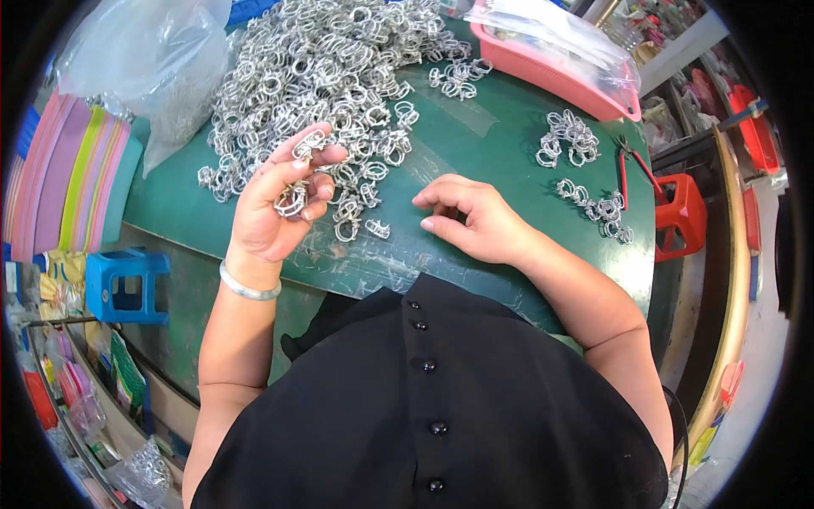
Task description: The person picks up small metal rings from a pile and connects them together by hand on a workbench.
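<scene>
- Left hand [270,212]: raised over the near left part of the surface [509,157], fingers bent and grasping a few metal rings [291,200].
- Right hand [479,222]: above the surface by its near edge, fingers released and loosely curled.
- Ring pile [314,76]: heaped from the far edge toward the left hand.
- Two small ring clusters [609,208]: toward the right edge, near red-handled pliers [624,182].
- Pink basket [543,78]: at the far right corner, carrying clear plastic bags [555,32].
</scene>
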Tool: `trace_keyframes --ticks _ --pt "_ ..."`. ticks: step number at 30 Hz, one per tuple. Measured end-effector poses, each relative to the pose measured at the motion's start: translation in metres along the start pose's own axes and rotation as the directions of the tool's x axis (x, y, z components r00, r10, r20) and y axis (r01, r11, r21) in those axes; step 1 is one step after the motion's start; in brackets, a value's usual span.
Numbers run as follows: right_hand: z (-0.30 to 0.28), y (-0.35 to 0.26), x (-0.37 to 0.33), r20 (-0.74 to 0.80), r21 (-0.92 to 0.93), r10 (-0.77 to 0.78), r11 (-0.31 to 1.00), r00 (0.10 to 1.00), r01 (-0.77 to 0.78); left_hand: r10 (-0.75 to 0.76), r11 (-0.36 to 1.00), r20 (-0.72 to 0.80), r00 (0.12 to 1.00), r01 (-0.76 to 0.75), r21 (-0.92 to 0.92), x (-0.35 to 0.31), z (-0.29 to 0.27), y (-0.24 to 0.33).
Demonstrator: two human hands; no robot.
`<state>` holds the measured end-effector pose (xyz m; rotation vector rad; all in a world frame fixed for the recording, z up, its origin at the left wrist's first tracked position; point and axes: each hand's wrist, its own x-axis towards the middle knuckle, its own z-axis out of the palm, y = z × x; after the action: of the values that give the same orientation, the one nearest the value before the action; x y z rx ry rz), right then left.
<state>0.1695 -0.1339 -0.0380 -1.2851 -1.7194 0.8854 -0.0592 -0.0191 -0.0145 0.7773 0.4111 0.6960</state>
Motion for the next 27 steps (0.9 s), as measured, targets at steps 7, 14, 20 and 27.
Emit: trace_keyframes --ticks 7,14,20,27 --pt "0.03 -0.016 0.016 0.12 -0.27 -0.12 0.951 0.986 0.148 -0.039 0.974 0.029 0.999 0.045 -0.223 -0.018 -0.006 -0.01" --pt "0.022 -0.002 0.024 -0.012 -0.09 0.021 0.996 1.0 -0.022 -0.066 0.922 0.021 0.998 0.069 -0.38 -0.024 -0.011 -0.016" --pt "-0.008 -0.005 0.025 0.034 0.444 0.396 0.816 0.918 -0.369 -0.173 0.954 0.026 0.985 0.174 -0.244 -0.024 0.006 -0.02" --pt "-0.016 -0.005 0.02 0.06 0.689 0.405 0.644 0.912 -0.332 -0.091 0.955 -0.194 0.977 0.141 0.262 -0.006 0.046 -0.043"
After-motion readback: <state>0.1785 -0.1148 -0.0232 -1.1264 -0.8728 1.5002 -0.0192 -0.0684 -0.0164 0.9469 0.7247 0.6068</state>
